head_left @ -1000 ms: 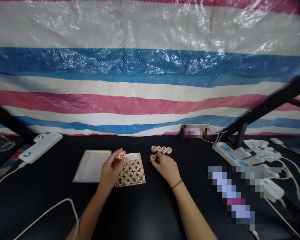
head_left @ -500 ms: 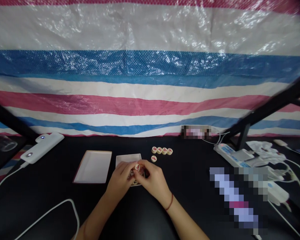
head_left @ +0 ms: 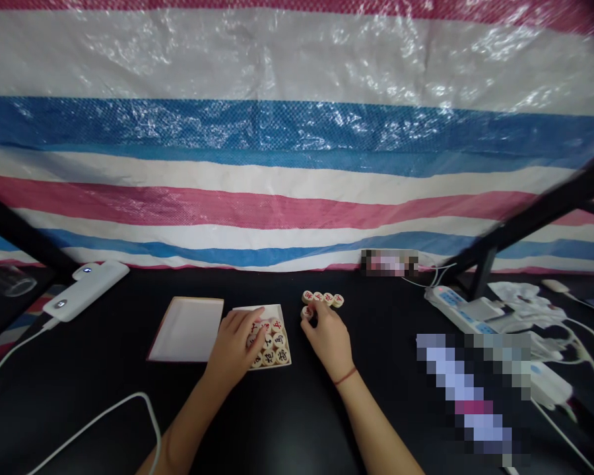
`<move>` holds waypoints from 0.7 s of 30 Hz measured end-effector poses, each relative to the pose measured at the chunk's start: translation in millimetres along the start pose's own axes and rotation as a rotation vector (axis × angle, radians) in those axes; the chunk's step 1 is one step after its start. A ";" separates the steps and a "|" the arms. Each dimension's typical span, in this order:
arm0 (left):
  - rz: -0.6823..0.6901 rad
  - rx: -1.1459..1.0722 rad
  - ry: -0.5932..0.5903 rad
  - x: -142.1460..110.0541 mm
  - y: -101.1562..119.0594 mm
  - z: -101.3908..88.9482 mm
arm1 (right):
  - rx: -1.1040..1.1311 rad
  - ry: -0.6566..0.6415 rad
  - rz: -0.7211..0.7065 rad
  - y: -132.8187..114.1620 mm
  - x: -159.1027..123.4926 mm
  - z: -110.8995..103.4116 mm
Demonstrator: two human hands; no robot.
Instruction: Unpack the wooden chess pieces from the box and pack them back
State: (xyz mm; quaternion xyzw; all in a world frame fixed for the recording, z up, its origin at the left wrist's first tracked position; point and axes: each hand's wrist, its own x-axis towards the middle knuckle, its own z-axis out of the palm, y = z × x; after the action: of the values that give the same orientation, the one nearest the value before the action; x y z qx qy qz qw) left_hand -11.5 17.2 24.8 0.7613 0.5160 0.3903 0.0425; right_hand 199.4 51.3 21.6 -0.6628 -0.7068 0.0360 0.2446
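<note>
My right hand (head_left: 330,340) reaches to the right of the white box, fingers closed at a round Chinese chess piece, its fingertips by the lone red-marked piece (head_left: 306,313); what lies under the fingers is partly hidden. Just behind, several red-marked pieces (head_left: 329,299) stand in a row. My left hand (head_left: 235,344) rests over the left part of the white box (head_left: 272,310), fingers apart and stretched over the pieces. Inside the box are several cream pieces (head_left: 279,340) with black and red characters; the left ones are covered by the hand.
Left of the box lies an open lid (head_left: 188,330). A white device (head_left: 86,290) with a cable sits at the far left. On the right are a power strip (head_left: 455,307) with chargers and cables and a blurred-out object (head_left: 465,389). Striped sheeting (head_left: 277,204) hangs behind the table.
My hands have parted. The right one has moved right from over the box to the red-marked pieces; the left stays at the box, its fingers loosened. More of the boxed pieces show.
</note>
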 end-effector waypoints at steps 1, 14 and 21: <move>-0.001 -0.002 -0.003 0.0 -0.2 0.1 | 0.003 -0.003 -0.004 -0.4 -0.5 0.8; -0.012 -0.006 -0.030 -0.3 0.6 0.1 | -0.042 -0.007 -0.005 5.4 1.6 7.1; -0.033 -0.004 -0.037 -1.0 -0.1 1.9 | -0.060 -0.011 0.006 4.5 2.4 1.1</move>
State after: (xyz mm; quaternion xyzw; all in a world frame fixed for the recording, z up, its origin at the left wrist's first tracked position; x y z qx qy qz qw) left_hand -10.4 17.1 22.9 0.7597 0.5266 0.3767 0.0600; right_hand 203.2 54.5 19.7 -0.6718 -0.7069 0.0192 0.2206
